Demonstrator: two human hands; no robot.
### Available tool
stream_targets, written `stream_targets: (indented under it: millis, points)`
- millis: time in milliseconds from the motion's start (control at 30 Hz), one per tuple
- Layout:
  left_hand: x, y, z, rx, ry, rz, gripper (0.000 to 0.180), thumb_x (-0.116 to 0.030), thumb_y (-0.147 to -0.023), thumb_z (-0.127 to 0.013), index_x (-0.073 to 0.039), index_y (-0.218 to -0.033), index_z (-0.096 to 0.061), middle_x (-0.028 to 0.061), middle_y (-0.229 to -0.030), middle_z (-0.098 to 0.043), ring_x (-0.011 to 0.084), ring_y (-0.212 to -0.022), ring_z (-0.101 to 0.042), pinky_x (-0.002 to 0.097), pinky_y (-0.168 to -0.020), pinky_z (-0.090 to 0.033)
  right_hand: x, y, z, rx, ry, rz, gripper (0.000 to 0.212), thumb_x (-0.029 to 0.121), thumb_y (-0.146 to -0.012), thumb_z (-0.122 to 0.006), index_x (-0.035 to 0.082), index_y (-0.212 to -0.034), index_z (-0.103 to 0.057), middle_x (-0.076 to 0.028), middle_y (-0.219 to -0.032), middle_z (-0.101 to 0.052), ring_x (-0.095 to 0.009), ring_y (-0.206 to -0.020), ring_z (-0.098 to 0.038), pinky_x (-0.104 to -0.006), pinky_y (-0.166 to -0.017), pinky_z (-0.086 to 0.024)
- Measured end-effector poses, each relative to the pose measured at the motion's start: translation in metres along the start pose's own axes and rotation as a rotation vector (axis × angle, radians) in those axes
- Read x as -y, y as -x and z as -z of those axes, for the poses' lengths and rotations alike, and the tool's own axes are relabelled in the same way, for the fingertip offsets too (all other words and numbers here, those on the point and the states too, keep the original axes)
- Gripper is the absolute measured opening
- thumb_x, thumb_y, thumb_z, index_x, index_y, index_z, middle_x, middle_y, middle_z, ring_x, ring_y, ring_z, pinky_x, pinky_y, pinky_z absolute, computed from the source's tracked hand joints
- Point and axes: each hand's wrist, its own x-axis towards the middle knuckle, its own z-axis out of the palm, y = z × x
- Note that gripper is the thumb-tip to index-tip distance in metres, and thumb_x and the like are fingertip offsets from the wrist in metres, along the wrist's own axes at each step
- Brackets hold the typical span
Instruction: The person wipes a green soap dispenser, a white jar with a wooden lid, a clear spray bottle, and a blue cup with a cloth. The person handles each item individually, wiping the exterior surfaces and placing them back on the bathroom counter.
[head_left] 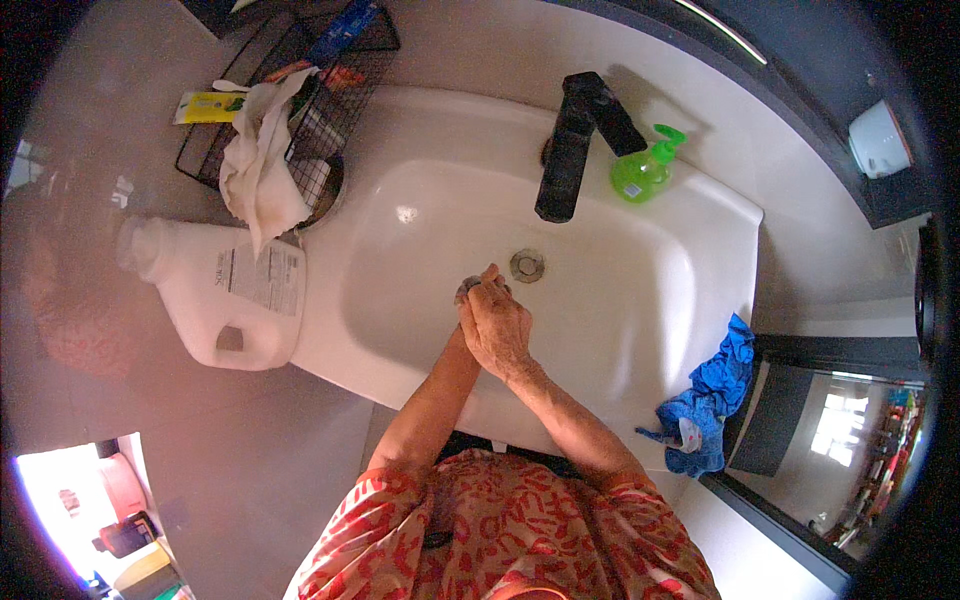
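From where I stand, the person keeps both hands joined above the white sink (405, 270). The right hand (501, 322) lies over the left hand (469, 314); its fingers look bent and close together. The left fingers are mostly covered, so I cannot tell if they are spread or pinching. A small greyish thing (467, 287) shows at the hands' eleven o'clock edge; what it is, I cannot tell.

Taking the hands as clock centre, the drain (527, 265) is near at one o'clock, and the black faucet (566, 165) farther the same way. The green soap bottle (642, 178) stands between one and two, the blue cloth (712, 395) lies at four, the white jug (205, 275) at nine.
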Motion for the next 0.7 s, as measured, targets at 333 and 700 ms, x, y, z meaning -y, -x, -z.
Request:
stream_targets:
  millis: [333,700]
  points:
    - [-0.016,-0.005,0.089,0.045,1.438,1.120,0.067,-0.066,-0.084,-0.030,-0.018,-0.131,-0.038,0.0076,-0.125,-0.049,0.0256,-0.114,-0.045,0.0541,-0.090,-0.033,-0.152,-0.015,-0.001,-0.185,0.382,-0.496,0.037,0.032,-0.087,-0.044,0.007,-0.112,-0.053,-0.018,-0.110,-0.054,-0.035,-0.107,-0.047,-0.0450,-0.091,-0.038]
    - [-0.006,-0.017,0.070,0.291,1.837,0.919,0.063,-0.060,-0.086,-0.036,-0.016,-0.131,-0.038,0.0091,-0.123,-0.049,0.0279,-0.105,-0.050,0.0486,-0.087,-0.041,0.008,0.018,-0.017,0.160,-0.390,-0.025,0.024,0.017,-0.078,-0.058,-0.001,-0.092,-0.051,-0.020,-0.089,-0.053,-0.035,-0.083,-0.053,-0.0425,-0.074,-0.042]
